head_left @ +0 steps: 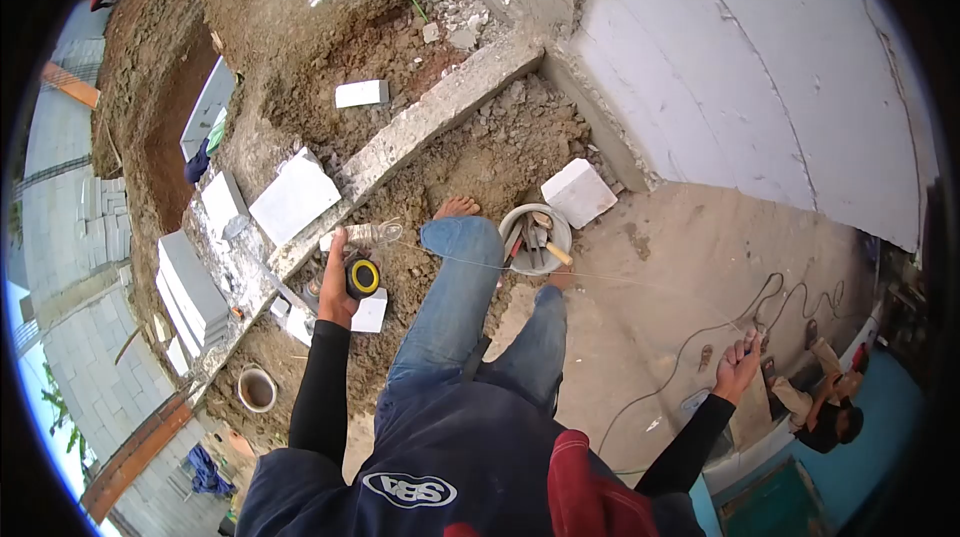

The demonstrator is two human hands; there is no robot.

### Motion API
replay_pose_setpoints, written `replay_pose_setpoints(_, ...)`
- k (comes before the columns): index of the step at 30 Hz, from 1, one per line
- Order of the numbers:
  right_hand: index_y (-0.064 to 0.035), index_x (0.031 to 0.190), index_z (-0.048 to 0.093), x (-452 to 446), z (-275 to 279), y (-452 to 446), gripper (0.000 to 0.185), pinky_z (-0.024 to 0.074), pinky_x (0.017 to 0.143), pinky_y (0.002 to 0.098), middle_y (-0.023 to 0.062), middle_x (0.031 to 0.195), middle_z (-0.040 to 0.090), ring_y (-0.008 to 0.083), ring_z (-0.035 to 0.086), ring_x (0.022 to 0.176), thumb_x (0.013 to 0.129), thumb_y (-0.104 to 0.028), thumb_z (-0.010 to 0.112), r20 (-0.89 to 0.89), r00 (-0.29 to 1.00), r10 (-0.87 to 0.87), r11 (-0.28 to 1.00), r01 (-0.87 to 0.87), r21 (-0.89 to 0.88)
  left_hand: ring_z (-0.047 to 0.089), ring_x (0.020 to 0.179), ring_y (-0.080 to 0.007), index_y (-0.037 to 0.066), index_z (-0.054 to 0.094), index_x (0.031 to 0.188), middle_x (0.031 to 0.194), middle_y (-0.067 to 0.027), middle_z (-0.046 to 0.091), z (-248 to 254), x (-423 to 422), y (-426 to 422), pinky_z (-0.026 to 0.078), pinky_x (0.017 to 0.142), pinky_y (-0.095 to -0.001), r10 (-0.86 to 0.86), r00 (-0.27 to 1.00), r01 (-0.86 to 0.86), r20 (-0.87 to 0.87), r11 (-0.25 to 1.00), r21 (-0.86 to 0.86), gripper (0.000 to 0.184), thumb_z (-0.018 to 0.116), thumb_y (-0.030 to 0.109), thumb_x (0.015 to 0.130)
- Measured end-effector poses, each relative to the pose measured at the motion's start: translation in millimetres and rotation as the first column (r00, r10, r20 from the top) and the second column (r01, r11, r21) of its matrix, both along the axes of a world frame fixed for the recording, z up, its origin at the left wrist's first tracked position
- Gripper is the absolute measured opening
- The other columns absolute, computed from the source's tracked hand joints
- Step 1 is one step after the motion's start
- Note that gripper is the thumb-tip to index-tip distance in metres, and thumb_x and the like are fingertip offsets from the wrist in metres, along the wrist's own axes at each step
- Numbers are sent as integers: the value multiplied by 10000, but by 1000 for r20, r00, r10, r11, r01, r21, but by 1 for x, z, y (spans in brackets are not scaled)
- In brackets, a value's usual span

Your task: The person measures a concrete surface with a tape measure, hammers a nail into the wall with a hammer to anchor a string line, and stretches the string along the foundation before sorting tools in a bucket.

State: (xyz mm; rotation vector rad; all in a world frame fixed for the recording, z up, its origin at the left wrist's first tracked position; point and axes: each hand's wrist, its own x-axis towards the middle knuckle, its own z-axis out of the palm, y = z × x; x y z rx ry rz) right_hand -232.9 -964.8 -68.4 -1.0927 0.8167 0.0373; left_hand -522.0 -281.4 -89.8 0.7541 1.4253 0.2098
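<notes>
My left hand is closed around the end of a clear, bottle-like spool wound with string. A round black-and-yellow object, possibly a tape measure, shows right beside that hand; whether the hand touches it I cannot tell. From the spool a thin string runs across in front of my legs toward the right. Out to that side my right hand is closed, fingers pinched at the string's far end. Between my hands, near my feet, sits a bucket with several hand tools, one with a wooden handle.
A concrete beam crosses the dug soil. White blocks lie along it, another block beside the bucket. A pale wall rises at right. A cable snakes over the floor near a seated person.
</notes>
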Motion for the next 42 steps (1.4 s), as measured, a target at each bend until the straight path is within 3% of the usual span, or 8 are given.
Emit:
replay_pose_setpoints(5, -100, 1086, 565, -135, 51, 24, 152, 326, 350, 216, -55, 674, 416, 40, 337, 462, 1091, -247, 523, 27, 988, -150, 985, 152, -87, 686, 986, -233, -43, 382, 1510, 1336, -173, 583, -86, 156, 66, 575, 850, -337, -520, 854, 517, -39, 854, -64, 1008, 728, 644, 858)
replay_pose_setpoints(12, -157, 919, 490, -122, -17, 202, 177, 203, 390, 233, -67, 624, 315, 37, 241, 468, 1067, -201, 577, -113, 959, -259, 909, 202, -363, 678, 1091, -295, -227, 507, 1267, 1186, -271, 668, -285, 242, 71, 527, 933, -374, -873, 420, 904, -248, 427, 29, 1171, 827, 728, 669)
replay_pose_setpoints(16, -101, 1017, 570, -88, -118, 259, 78, 198, 394, 218, -95, 599, 299, 1, 240, 457, 1047, -162, 607, 146, 942, -302, 884, 334, -326, 667, 1090, -233, -189, 574, 1243, 1168, -207, 700, -374, 259, 63, 507, 956, -343, -895, 39, 998, -444, 56, -24, 1063, 839, 686, 701)
replay_pose_setpoints(24, 12, 1022, 694, -123, -342, 357, 218, 308, 497, 229, -54, 632, 492, 27, 423, 553, 986, -203, 709, -164, 985, -48, 900, -29, -435, 700, 1056, -311, -194, 622, 1157, 1080, -238, 713, -455, 324, 22, 540, 928, -397, -675, -593, 801, -439, -550, -236, 1131, 729, 833, 696)
replay_pose_setpoints(32, 27, 1100, 703, -137, -372, 349, 242, 360, 536, 220, -1, 735, 648, 40, 506, 592, 973, -179, 713, -82, 996, 35, 866, -71, -495, 656, 1188, -379, -109, 701, 1184, 1205, -324, 674, -537, 340, 13, 464, 1037, -484, -505, -744, 637, -438, -735, -234, 1259, 363, 1014, 726)
replay_pose_setpoints(35, 27, 1097, 711, -155, -380, 343, 232, 369, 582, 206, 24, 833, 715, 30, 534, 631, 967, -164, 716, -19, 1000, 24, 821, -31, -570, 702, 929, -429, -100, 720, 1072, 924, -330, 689, -543, 325, 25, 476, 945, -539, -637, -533, 784, -557, -619, -42, 1155, 277, 942, 846)
replay_pose_setpoints(39, 13, 1037, 721, -172, -370, 336, 189, 340, 588, 199, -44, 816, 646, 8, 464, 670, 952, -156, 735, 19, 999, -40, 774, 43, -632, 681, 856, -445, -68, 639, 1067, 916, -325, 664, -530, 272, 39, 514, 793, -537, -644, -240, 742, -727, -604, 290, 671, 580, 595, 980)
replay_pose_setpoints(42, 0, 1004, 720, -183, -363, 330, 197, 359, 608, 200, -53, 807, 625, 11, 462, 692, 942, -184, 750, -11, 997, -76, 760, 51, -648, 683, 854, -419, -15, 648, 1087, 865, -229, 685, -547, 212, 54, 518, 823, -526, -590, -143, 524, -795, -726, 445, 666, 666, 626, 906)
